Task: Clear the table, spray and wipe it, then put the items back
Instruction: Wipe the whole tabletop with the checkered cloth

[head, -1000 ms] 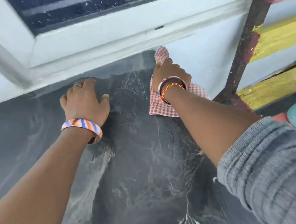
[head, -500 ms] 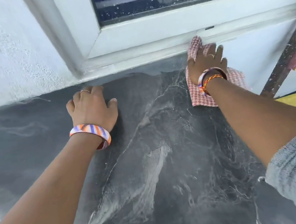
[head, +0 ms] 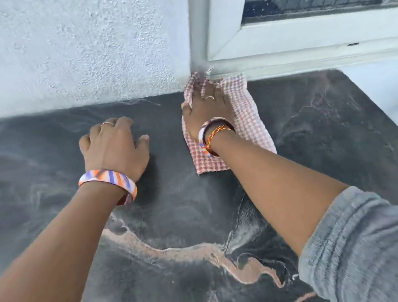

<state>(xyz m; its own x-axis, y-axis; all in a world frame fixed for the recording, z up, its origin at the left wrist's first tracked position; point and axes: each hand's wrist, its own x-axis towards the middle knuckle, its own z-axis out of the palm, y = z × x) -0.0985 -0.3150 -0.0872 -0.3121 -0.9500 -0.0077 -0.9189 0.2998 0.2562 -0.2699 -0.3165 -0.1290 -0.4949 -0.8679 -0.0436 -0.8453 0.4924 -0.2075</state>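
Table: dark polished stone, veined white and pink, dulled by a faint film. Cloth, far centre: woven fabric in a red-and-white check, soft and rumpled. Wall, far left: pale rough-textured plaster, matt. Window frame, far right: smooth painted surface. Sleeve, near right: grey ribbed knit.

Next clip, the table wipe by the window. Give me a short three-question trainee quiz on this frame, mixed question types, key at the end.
1. True or false: the left hand holds the checked cloth.
2. Multiple choice: the right hand presses the cloth on the dark table (a) at its near edge, (b) at the back, by the wall and window frame, (c) off the table.
3. Fill in: the bare left hand rests on the ____.

Key: 1 false; 2 b; 3 table.
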